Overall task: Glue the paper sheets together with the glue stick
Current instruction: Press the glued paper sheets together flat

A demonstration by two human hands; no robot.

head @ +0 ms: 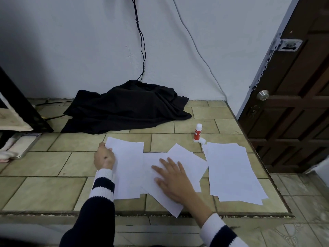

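Observation:
Overlapping white paper sheets point(131, 168) lie on the tiled counter in front of me. My left hand point(104, 156) grips the far left edge of the leftmost sheet. My right hand point(173, 179) presses flat, fingers spread, on a tilted sheet point(187, 157) in the middle. A separate stack of white sheets point(231, 170) lies to the right. A red glue stick point(197, 132) stands upright beyond the papers, uncapped, with its white cap point(202, 141) lying beside its base.
A crumpled black cloth point(124, 107) lies at the back against the wall, with cables hanging above it. A metal tray point(23, 145) sits at the left. The counter's edge point(258, 152) drops off at the right next to a brown door point(293, 104).

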